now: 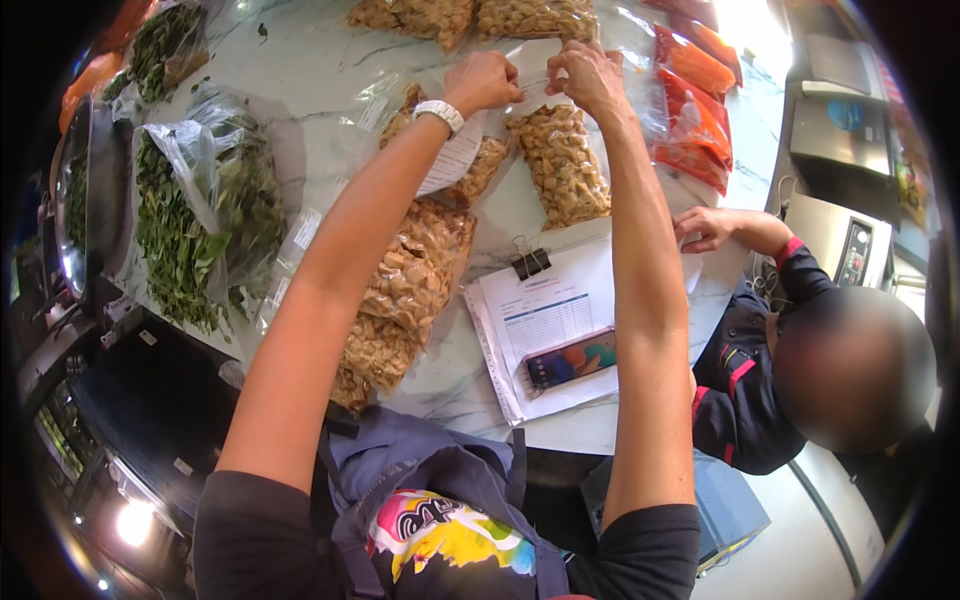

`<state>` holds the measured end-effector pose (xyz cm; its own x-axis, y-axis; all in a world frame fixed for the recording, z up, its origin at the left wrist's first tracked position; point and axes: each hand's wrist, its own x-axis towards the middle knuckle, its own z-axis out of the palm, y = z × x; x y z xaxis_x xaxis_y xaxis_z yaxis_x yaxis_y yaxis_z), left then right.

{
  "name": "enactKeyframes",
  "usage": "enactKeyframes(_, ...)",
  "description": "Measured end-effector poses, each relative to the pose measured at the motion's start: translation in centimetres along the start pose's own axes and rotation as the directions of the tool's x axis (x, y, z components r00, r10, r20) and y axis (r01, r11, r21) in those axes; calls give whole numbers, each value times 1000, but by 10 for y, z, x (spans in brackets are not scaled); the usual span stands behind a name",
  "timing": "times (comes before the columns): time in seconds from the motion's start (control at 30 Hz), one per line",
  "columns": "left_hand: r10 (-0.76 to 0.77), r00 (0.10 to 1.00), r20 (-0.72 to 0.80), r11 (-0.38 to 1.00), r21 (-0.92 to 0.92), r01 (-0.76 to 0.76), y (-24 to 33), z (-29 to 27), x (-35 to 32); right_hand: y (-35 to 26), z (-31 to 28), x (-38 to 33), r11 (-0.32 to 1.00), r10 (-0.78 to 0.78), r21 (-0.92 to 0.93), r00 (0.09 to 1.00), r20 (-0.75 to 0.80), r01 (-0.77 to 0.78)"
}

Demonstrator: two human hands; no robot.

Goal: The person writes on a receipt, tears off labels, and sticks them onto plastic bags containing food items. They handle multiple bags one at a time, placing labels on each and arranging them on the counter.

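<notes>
Both my arms reach across the marble-patterned table. A clear plastic bag [562, 175] of light-brown chunky pieces lies there, its flat top stretched between my hands. My left hand [484, 82], with a white watch [440, 113] on its wrist, is closed on the left corner of the bag's top. The fingers of my right hand [588, 76] are curled and pinch the right side of that top. Below my left hand, a printed white sheet [452, 158] partly covers another bag of the same pieces. Larger filled bags [415, 265] lie beside my left forearm.
Bags of green leaves [210, 200] are at the left; red and orange pouches [692, 130] at the right. More brown-filled bags [535, 18] lie at the far side. Near me are a clipboard with papers [510, 300] and a phone [572, 358]. A co-worker's hand [703, 230] rests at the right.
</notes>
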<state>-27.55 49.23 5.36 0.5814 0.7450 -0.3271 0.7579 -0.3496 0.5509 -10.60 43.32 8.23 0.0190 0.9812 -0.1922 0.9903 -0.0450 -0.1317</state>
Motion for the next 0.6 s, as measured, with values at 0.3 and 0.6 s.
enactKeyframes(0.3,30,938,-346,997,71,-6,-12,-31,-49,-30,39,-97,787,401,602,855,-330,-136)
enactKeyframes(0.6,-112,829,-548,760,-585,-284,-34,-193,-291,-63,56,-137,904,425,177,868,-258,-390)
